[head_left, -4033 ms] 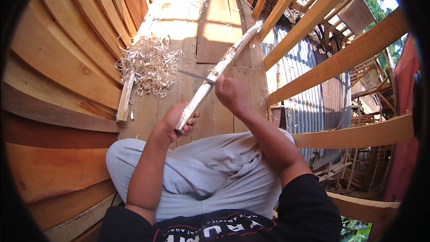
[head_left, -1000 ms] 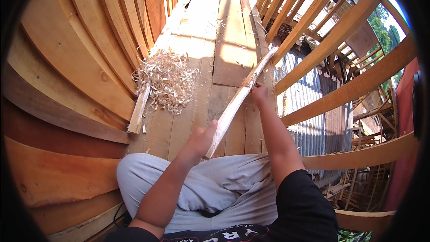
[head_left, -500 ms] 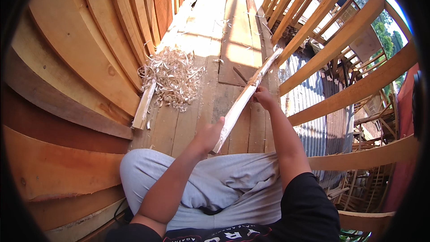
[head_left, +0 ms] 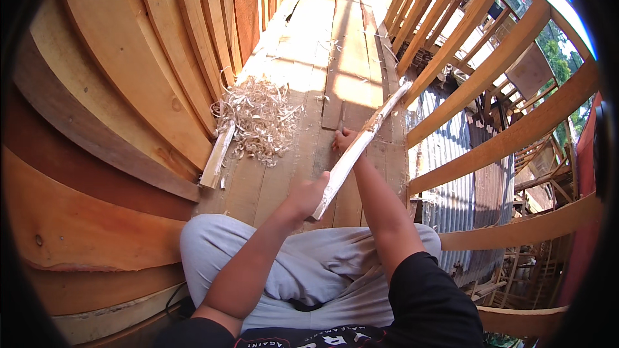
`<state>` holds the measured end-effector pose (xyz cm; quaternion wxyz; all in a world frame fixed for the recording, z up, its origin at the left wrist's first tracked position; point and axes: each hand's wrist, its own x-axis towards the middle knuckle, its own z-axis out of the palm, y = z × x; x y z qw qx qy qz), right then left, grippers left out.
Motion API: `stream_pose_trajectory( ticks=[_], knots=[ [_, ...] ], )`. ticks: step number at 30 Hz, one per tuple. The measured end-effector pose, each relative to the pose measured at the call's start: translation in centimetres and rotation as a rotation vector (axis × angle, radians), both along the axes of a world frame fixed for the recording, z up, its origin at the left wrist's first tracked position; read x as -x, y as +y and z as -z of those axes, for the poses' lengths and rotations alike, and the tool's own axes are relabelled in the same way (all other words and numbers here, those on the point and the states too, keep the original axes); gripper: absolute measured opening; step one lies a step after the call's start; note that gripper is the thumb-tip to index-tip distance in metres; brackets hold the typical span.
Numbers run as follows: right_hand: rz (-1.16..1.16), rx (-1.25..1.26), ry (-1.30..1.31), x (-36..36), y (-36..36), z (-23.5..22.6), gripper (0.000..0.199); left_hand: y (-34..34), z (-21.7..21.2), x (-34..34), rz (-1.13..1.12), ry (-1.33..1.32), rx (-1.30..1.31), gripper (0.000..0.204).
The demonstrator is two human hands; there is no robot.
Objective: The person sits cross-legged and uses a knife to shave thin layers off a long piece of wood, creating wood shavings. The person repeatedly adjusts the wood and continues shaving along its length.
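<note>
My left hand [head_left: 309, 196] is closed around the near end of a long, pale wooden stick [head_left: 351, 154], partly shaved, with darker patches toward its far part. The stick slants away to the right, its far tip by the railing. Beyond the stick, on its left side, my right hand [head_left: 345, 140] is closed on a knife; its narrow dark blade [head_left: 342, 118] points away from me. The handle is hidden in my fingers, and the stick passes above my right wrist.
A heap of curled wood shavings [head_left: 263, 116] lies on the plank floor [head_left: 258, 183] at the left. A short wood piece [head_left: 218, 158] sits beside it. Upright boards [head_left: 122, 45] line the left; a slatted wooden railing [head_left: 477, 100] borders the right, above corrugated metal sheets [head_left: 451, 154].
My right hand has moved left with the knife, from the stick's right side to under and past it. The blade now points more straight ahead. My left hand still grips the stick.
</note>
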<state>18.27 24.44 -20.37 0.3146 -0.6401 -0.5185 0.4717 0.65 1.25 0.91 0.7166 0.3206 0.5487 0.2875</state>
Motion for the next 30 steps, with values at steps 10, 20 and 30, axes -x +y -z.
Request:
stream_pose_trajectory(
  ticks=[10,20,30],
  knots=[
    [-0.265,0.059,0.186,-3.5,-1.8,-1.6,0.037,0.5,-1.0,-0.6,0.039,-0.004,-0.010,0.053],
    [-0.684,0.584,-0.692,-12.4,-9.8,-19.8,0.042,1.3,1.6,-0.3,-0.036,-0.136,0.051,0.042],
    [-0.233,-0.121,-0.387,-14.8,-12.5,-19.2,0.039,2.6,2.6,2.0,-0.008,-0.986,0.522,0.045]
  ],
)
